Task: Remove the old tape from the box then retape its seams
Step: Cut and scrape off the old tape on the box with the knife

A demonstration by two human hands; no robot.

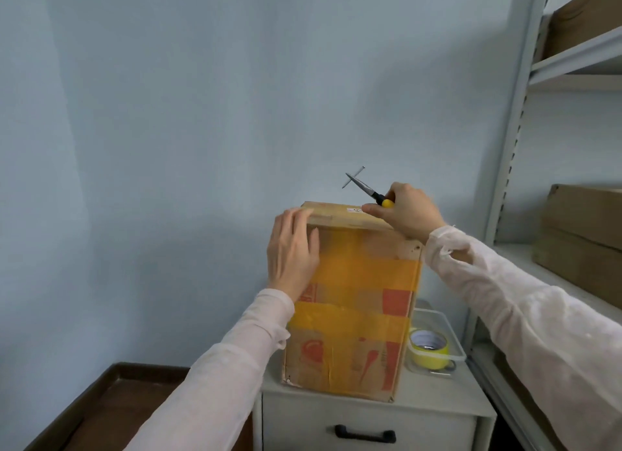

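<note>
**Steadying the box before the first cut**

Bracing the cardboard box (356,333) comes first: our left hand (292,252) lies flat against its upper left front, fingers straight and holding nothing. Our right hand (409,215) is clenched round the yellow-and-black handle of the scissors (365,190) at the box's top right edge. The blades point up and away from us and look parted at the tip. The box stands upright on a small white cabinet (437,396), and two broad bands of old yellow tape (363,269) cross the face towards us.

We judge the risks as follows:
- The box is tall on a narrow top. If we drag hard at the tape without the left hand braced, it could tip or slide off.
- Our left fingertips reach the top edge, so a blade that slips along the seam could meet them.
- Old tape may tear the paper face of the cardboard if we pull it fast.

A yellow tape roll (429,346) sits in a clear container (451,329) just beside the box on the right. The cabinet has a drawer with a black handle (365,434). Behind is a pale blue wall (202,114), and to the right metal shelving (515,148) holds more brown cartons (582,222). Dark wood (101,400) shows at lower left.
</note>
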